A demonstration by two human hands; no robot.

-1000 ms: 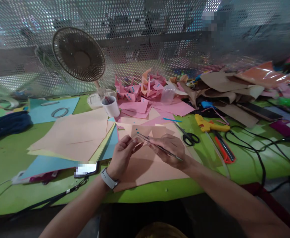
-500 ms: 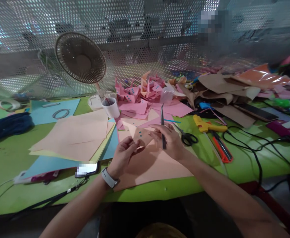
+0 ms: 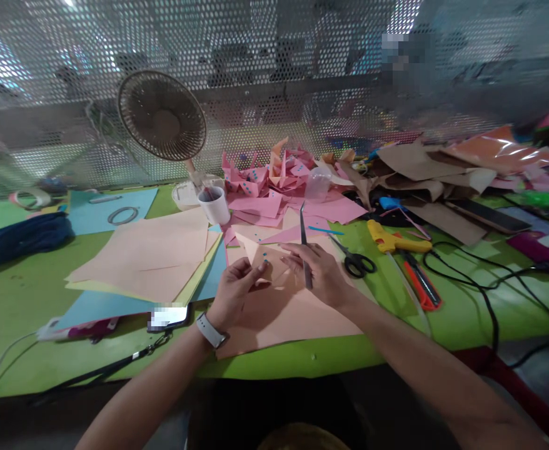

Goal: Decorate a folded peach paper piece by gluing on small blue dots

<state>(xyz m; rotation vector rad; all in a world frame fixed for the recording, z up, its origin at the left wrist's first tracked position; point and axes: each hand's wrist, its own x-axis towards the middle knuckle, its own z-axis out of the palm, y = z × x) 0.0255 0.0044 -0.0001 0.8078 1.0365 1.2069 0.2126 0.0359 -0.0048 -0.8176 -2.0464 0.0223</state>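
Note:
My left hand (image 3: 236, 287) pinches a folded peach paper piece (image 3: 249, 249) between thumb and fingers; small blue dots show on its face. Across from it, my right hand (image 3: 326, 275) has metal tweezers (image 3: 303, 236) tucked in its grip, their bent tips pointing up and away from the paper. The right fingertips are close to the folded piece's right side; whether they touch it I cannot tell. Below both hands lies a large peach sheet (image 3: 279, 319) on the green table (image 3: 284, 369).
Pink folded papers (image 3: 246, 178) pile up at the back, beside a white cup (image 3: 213, 205) and a fan (image 3: 164, 119). Stacked peach sheets (image 3: 138, 256) lie left. Black scissors (image 3: 359, 264), a yellow glue gun (image 3: 391, 239), an orange cutter (image 3: 423, 286) and black cables (image 3: 483, 284) lie right.
The view has shifted slightly, so the table things sit a little further right. My left thumb has moved up the folded paper near the blue dots. Both hands keep their holds.

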